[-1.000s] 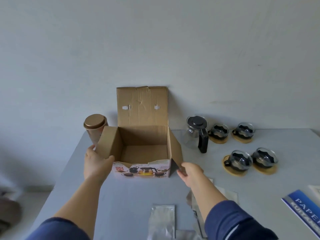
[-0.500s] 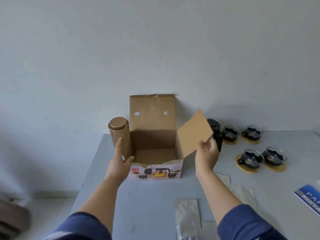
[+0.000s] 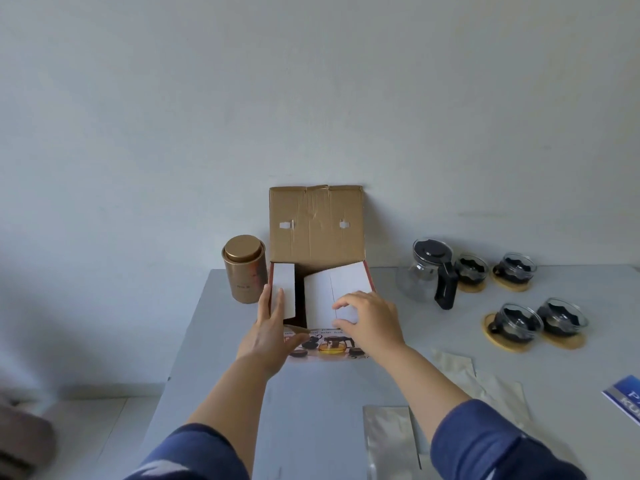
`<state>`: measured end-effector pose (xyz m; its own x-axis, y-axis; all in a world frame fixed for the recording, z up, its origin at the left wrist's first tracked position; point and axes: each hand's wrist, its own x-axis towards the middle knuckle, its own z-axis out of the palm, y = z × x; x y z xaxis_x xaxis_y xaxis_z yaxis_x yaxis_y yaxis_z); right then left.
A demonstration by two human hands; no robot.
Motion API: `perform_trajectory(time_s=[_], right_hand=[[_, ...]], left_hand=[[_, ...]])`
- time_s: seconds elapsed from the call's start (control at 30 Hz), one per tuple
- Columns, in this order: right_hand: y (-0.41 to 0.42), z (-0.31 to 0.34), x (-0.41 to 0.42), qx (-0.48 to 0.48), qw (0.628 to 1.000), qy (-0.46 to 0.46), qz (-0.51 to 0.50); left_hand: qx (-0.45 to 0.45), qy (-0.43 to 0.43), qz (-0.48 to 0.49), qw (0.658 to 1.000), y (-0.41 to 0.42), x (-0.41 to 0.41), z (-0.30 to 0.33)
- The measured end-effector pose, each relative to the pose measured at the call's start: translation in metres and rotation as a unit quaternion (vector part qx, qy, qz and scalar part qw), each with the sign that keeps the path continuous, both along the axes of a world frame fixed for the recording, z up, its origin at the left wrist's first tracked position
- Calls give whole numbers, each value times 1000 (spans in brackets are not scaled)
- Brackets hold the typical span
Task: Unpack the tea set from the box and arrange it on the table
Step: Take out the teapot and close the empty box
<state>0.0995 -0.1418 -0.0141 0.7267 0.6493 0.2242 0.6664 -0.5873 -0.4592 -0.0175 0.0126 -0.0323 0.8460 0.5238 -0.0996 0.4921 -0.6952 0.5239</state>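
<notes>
I am watching the box (image 3: 317, 306) sitting near the desk's far edge, toward its left side, with its tall back flap standing up against the wall. My left hand (image 3: 268, 336) is pressing the narrow left side flap (image 3: 283, 292) inward with fingers nearly straight, thumb lying along the printed front panel. My right hand (image 3: 372, 322) is lying spread and slightly curled on the wider right side flap (image 3: 337, 289), pushing it down over the opening; it is holding nothing.

The tea set looks already unpacked, to my eye: the glass teapot (image 3: 431, 271) is standing right of the box near the far edge, and four glass cups on wooden coasters are standing beyond it toward the right edge, the nearest cup (image 3: 516, 322) being well clear of my hands.

What I am worrying about: the light box could be skidding backward or leftward under uneven pressure and nudging the gold tin (image 3: 244, 268) standing just beside its left wall. If my right elbow is swinging out while folding, the sleeve could be catching the teapot handle. The foil pouches (image 3: 389, 441) are lying by the near edge under my right forearm, and they could be getting swept off
</notes>
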Motion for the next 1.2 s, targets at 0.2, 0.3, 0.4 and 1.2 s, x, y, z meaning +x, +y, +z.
perform_trajectory(time_s=[0.2,0.3,0.4,1.2], right_hand=[[39,24,56,194,952,195,-131],[60,51,90,233,895,344,-164],[74,68,112,251,861,411,-164],[7,29,61,262,900,337,-92]], left_hand=[[24,2,13,1000,9,14,-5],[31,-1,14,999,14,18,-7],[34,-4,10,999,17,21,-8],[-278,-247,174,912,29,48,33]])
